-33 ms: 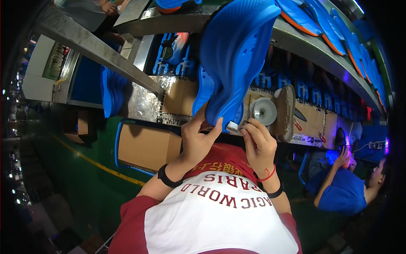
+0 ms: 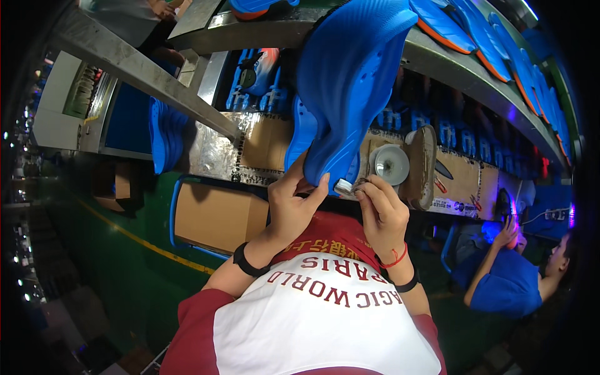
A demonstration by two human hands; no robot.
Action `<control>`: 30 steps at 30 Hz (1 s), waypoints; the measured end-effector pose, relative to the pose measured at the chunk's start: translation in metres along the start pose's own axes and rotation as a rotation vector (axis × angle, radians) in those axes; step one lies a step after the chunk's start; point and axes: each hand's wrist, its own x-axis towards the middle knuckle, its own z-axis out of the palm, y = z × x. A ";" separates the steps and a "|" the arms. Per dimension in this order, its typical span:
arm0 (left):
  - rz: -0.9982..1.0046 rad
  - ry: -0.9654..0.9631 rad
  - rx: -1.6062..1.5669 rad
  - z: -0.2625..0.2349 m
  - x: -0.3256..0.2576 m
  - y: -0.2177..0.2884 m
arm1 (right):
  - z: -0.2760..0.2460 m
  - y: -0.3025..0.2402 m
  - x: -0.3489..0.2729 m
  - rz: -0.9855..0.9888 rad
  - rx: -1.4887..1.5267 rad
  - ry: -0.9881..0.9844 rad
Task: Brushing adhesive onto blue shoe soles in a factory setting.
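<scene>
My left hand (image 2: 294, 203) is closed on the near end of a long blue shoe sole (image 2: 344, 81), thumb on its face and fingers behind. The sole stands tilted, its far end raised over the bench. In a pinch, my right hand (image 2: 382, 206) holds a small tool with a white head (image 2: 343, 186), which looks like a brush; its handle is mostly hidden. The white head is at the sole's lower right edge; whether it touches cannot be told. Behind the sole lies another blue sole (image 2: 300, 134). Beside my right hand stands a white bowl (image 2: 389, 164).
A cardboard piece (image 2: 265, 145) covers part of the bench. Scissors (image 2: 442, 175) lie right of the bowl. Several orange-edged blue soles (image 2: 437, 26) line the metal shelf (image 2: 494, 87) above. A cardboard box (image 2: 219, 209) stands left. A person in blue (image 2: 506, 281) works at right.
The raised far end of the blue sole has shifted very slightly to the right. Both hands look the same.
</scene>
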 end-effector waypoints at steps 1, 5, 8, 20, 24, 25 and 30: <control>-0.014 -0.001 0.010 0.000 0.000 0.000 | 0.000 0.000 0.000 -0.015 -0.004 0.003; 0.016 0.002 0.004 0.001 0.001 -0.002 | 0.002 0.000 0.001 -0.089 -0.122 0.035; 0.001 0.007 -0.009 0.001 0.001 -0.001 | 0.001 0.000 0.001 -0.113 -0.179 0.036; 0.004 -0.021 -0.040 0.004 0.003 -0.004 | -0.004 0.004 -0.003 -0.107 -0.252 0.085; -0.010 -0.068 -0.116 -0.004 0.034 0.011 | -0.019 0.011 0.004 -0.042 -0.203 0.188; -0.055 -0.118 -0.158 -0.009 0.045 0.019 | -0.023 0.012 0.004 0.021 -0.148 0.214; 0.005 -0.160 -0.327 -0.042 0.158 0.050 | -0.032 0.016 0.000 0.108 -0.147 0.205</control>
